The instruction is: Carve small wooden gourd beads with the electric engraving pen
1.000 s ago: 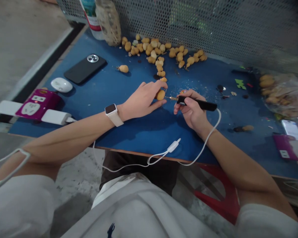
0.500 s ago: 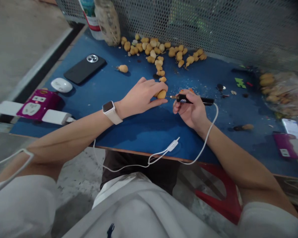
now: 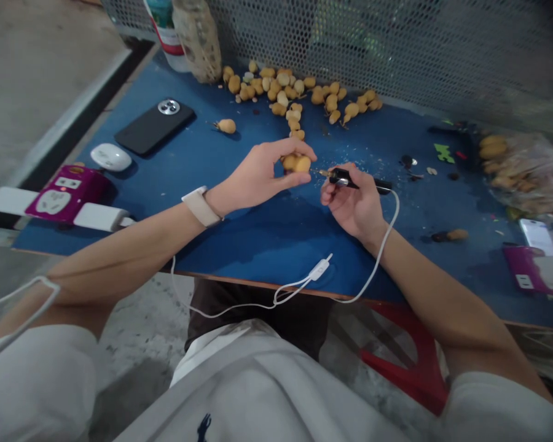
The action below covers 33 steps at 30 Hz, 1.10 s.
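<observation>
Golden pod [image 3: 297, 163] is held up off the blue worktop [image 3: 258, 245], gripped between the thumb and curled fingers of the left hand [image 3: 258, 175], with most of its surface left showing. A black pen tool [image 3: 359, 181] is held in the partly closed right hand [image 3: 352, 205], like a pen. Its metal tip is pointed at the pod and is stopped just short of it, with a narrow gap left between them.

A white cable [image 3: 320, 270] is led from the pen tool down across the worktop and over its front edge [image 3: 258, 281]. Open blue surface is left between the hands and that edge, and is crossed only by the cable. Fine pale shavings are scattered just beyond the right hand.

A long heap of pods [image 3: 281, 86] is spread near the back edge, which is bounded by a metal mesh [image 3: 396, 49], and a single pod [image 3: 227, 126] is set apart from it. To the left, a black phone [image 3: 154, 126], a white case [image 3: 110, 157] and a purple socket [image 3: 67, 191] are placed near the left edge. To the right, a clear bag of pods [image 3: 525, 172] is laid near the mesh.
</observation>
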Tool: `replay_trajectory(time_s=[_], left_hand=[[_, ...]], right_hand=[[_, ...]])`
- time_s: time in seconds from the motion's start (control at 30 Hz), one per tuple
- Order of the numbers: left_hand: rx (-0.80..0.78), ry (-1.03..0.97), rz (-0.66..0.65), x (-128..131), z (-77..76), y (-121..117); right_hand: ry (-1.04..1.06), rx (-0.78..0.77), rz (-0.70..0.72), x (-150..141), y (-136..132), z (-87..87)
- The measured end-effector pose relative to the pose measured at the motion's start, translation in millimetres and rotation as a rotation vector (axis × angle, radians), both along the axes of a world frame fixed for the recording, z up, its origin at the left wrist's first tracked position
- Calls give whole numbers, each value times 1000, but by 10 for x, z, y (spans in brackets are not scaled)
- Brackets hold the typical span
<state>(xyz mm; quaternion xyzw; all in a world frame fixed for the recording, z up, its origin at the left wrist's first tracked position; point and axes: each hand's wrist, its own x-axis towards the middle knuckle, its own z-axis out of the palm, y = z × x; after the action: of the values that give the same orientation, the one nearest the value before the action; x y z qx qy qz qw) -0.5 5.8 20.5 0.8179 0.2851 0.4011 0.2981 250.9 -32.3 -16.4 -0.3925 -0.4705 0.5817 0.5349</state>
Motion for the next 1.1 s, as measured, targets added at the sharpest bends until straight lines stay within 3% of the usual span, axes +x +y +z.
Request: replay_trajectory(time_s=[0.1,0.27,0.5,0.6,0.87,1.1], left_hand=[[3,-15,7,-19,47,-21],[-149,-17,-28,-9,4,1],[165,185,115,-59,-60,45],[219,242,164,-59,-40,-5],[-73,-56,-11,4,-75,25],[-4,5,38,-24,-38,7]], right_hand=[[-3,-43,12,11,2,-6],[23,-44,20,2,5,-18],[9,-57,-25,0,56,-76],[26,-10,-34,-1,42,-59],[6,18,-15,11,-6,10],[7,-25,-64,-4,18,-19]])
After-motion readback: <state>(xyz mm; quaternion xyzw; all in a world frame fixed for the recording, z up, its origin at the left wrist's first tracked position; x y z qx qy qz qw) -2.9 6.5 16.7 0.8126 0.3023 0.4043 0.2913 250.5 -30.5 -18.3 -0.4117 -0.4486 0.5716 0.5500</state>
